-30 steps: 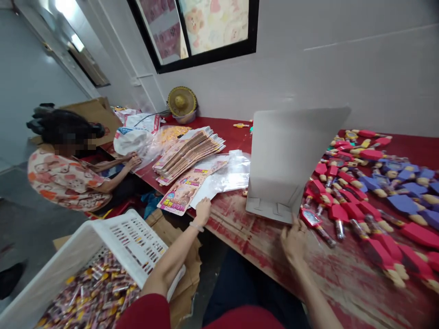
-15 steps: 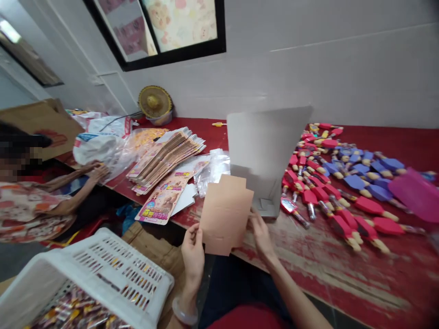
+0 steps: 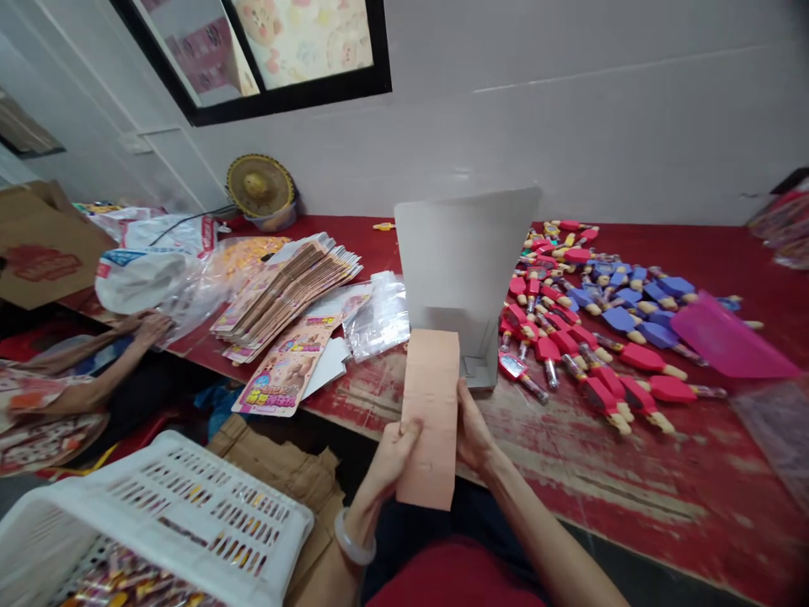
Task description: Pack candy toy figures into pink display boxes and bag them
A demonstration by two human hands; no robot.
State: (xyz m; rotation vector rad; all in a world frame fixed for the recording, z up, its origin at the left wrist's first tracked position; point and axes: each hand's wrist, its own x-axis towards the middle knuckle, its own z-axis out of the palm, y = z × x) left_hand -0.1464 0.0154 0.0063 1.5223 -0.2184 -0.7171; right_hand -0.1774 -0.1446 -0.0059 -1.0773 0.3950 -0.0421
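On worn red table (image 3: pixel 632 472) | white wall (image 3: pixel 569 101) behind | framed window (image 3: pixel 265 51)

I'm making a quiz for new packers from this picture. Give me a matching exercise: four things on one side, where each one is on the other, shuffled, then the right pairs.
Things:
1. brown card
2. white basket
3. straw hat
4. pink tray

Places:
A. against the wall at the table's back
B. held between left hand and right hand
C. right of the red and blue toys
D. low at the person's left, off the table

Pairs: 1-B, 2-D, 3-A, 4-C
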